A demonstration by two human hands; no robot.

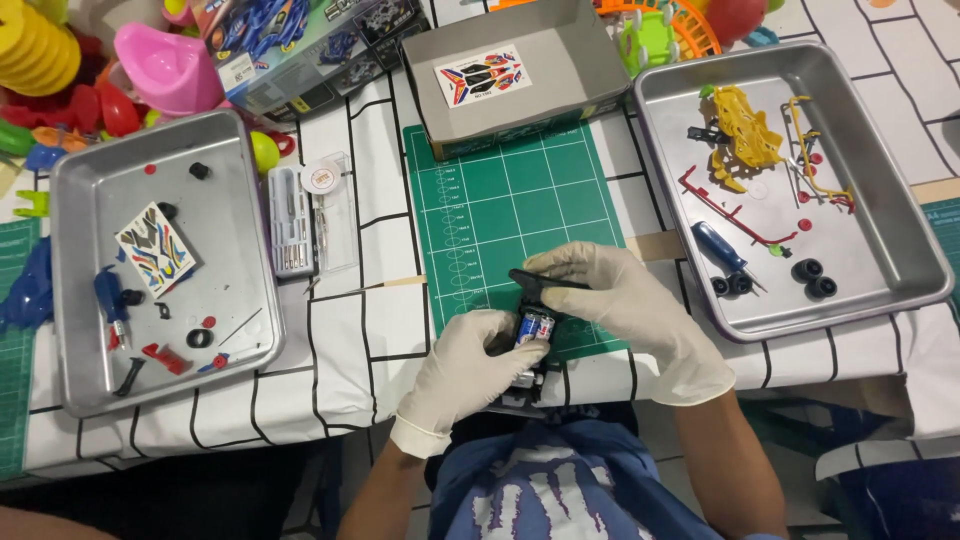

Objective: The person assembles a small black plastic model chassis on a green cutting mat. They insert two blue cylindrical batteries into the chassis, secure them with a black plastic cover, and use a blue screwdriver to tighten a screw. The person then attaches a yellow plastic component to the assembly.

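Note:
Both my hands wear white gloves and meet over the near edge of a green cutting mat (510,200). My left hand (465,370) grips a small black model car chassis (528,340) with a blue and white battery showing in it. My right hand (625,300) holds a flat black plastic piece (535,281) against the top of the chassis, fingers curled over it. Most of the chassis is hidden under my fingers.
A metal tray (880,170) at right holds yellow and red part frames, a blue screwdriver (722,250) and black wheels (812,277). Another metal tray (235,190) at left carries a sticker sheet (155,250) and small parts. An open grey box (560,55), a tool case (288,220) and toys lie behind.

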